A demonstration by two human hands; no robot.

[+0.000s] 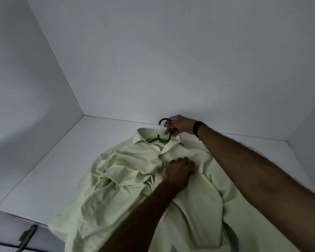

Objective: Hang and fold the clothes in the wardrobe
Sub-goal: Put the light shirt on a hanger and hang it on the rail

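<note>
Pale green shirt [134, 179] lies crumpled on white wardrobe shelf [53, 170], collar twd back wall, green hanger [164, 132] w/ hook sticking out of collar. R hand [180, 125] pinches hook w/ curled fingers. L hand [178, 170] presses on shirt front, fingers bent into fabric; can't tell if gripping.

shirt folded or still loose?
Loose. The shirt lies crumpled on the shelf, hanger in its collar; right hand grips the hook.
</note>
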